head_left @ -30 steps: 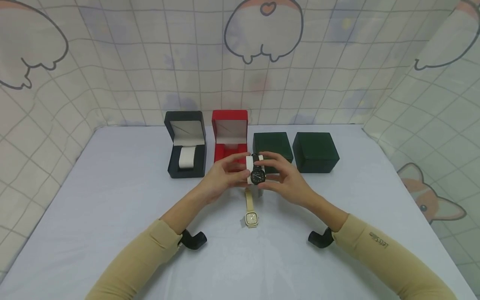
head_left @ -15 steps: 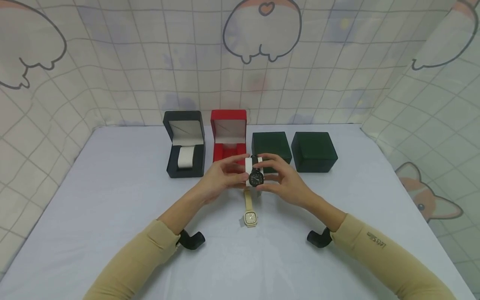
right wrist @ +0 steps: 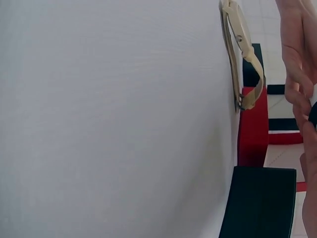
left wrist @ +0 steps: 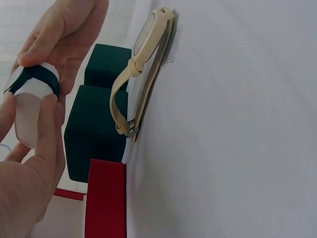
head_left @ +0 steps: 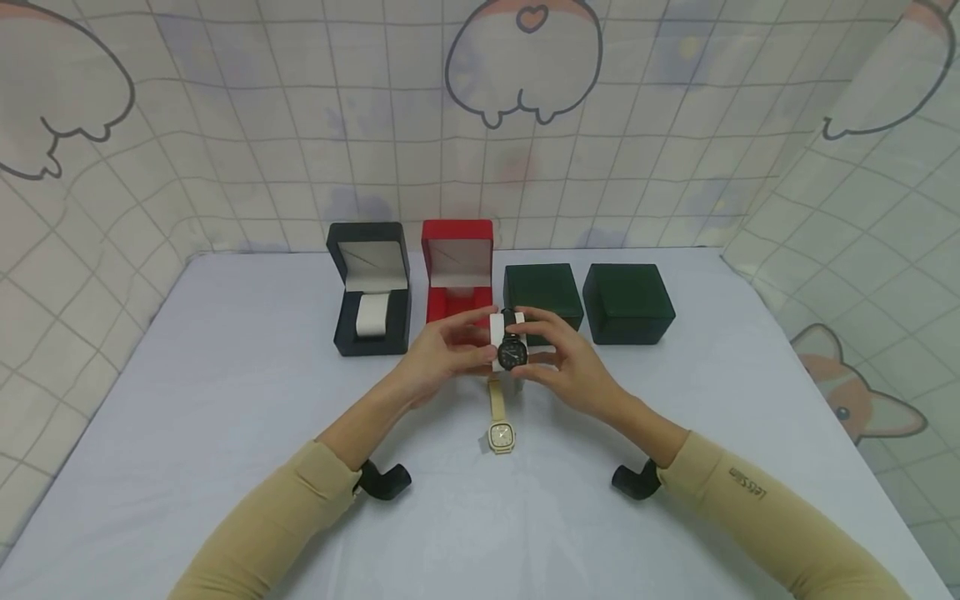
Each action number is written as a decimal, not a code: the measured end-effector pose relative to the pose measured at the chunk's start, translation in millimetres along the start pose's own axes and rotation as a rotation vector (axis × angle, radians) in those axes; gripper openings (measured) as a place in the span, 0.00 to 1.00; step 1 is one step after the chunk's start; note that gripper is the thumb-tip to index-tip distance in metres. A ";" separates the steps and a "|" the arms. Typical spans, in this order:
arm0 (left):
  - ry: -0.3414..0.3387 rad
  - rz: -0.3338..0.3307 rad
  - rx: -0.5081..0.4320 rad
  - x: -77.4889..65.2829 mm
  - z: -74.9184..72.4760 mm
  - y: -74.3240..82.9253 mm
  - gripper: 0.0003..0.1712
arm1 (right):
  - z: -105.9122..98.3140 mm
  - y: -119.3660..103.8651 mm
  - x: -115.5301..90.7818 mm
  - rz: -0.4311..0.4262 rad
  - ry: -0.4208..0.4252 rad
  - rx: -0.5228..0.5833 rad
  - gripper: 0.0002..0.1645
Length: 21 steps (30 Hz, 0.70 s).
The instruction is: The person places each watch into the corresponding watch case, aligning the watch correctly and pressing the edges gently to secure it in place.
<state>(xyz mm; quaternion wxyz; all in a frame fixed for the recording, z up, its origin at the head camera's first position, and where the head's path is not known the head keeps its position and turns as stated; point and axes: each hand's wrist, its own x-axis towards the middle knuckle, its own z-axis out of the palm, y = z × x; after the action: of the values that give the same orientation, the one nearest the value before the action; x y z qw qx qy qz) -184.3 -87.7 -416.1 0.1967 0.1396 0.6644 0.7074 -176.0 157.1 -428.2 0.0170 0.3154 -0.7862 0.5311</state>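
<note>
Above the table, a black wristwatch lies around a white watch cushion, its round dark dial facing up. My left hand grips the cushion from the left, fingers and thumb on its side. From the other side, my right hand pinches the watch and cushion, fingers near the strap. The left wrist view shows the dark strap crossing the cushion between both hands. Below them on the table rests a cream wristwatch, its strap stretched toward the boxes.
Behind the hands stand an open black watch box with a white cushion inside and an open red box, partly covered by my left hand. Two closed green boxes stand to the right. A white cloth covers the table.
Both hands stay on the watch and cushion, which have shifted only very slightly. The boxes and the cream watch keep their places.
</note>
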 end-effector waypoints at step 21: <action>0.006 0.025 -0.022 -1.0 1.1 -1.6 0.40 | 7.3 -1.6 -1.5 -0.006 0.038 -0.006 0.36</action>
<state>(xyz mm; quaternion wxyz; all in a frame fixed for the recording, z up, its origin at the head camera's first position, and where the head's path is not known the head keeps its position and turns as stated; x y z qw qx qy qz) -182.8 -87.1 -417.5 0.1870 0.1437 0.6555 0.7174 -171.7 151.3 -430.6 0.0343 0.3078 -0.7865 0.5344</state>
